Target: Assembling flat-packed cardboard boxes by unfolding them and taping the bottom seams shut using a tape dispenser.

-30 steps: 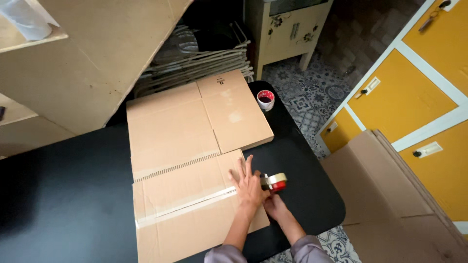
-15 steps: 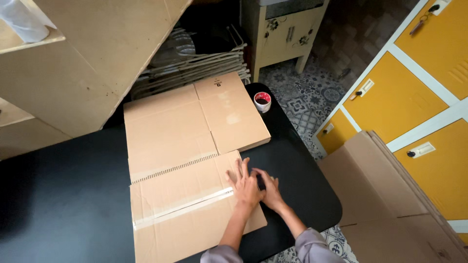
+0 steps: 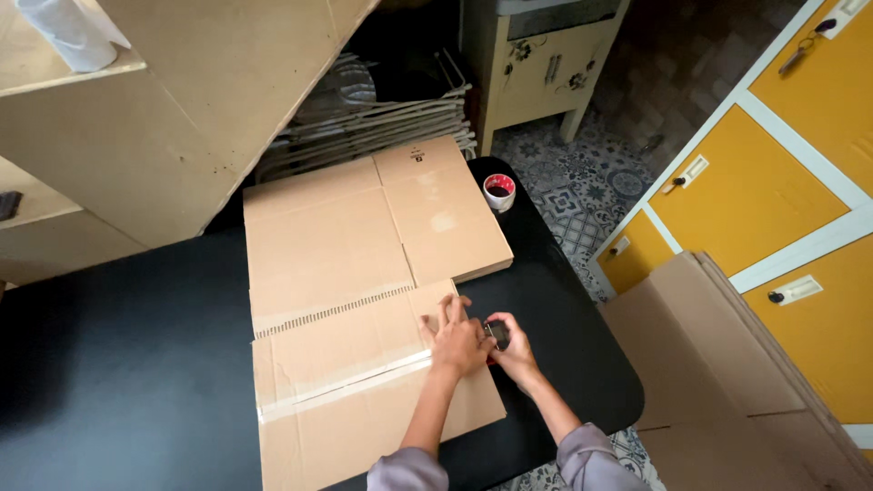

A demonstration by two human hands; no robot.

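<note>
The right hand [image 3: 515, 345] is clenched around a small tape dispenser [image 3: 496, 335], mostly hidden by its fingers, at the right edge of the flattened cardboard box [image 3: 364, 300]. The left hand [image 3: 455, 338] lies flat and open, pressing the box where a strip of clear tape [image 3: 346, 385] ends. The box rests on the black table [image 3: 118, 364]. A tape roll [image 3: 498, 191] stands near the far edge.
</note>
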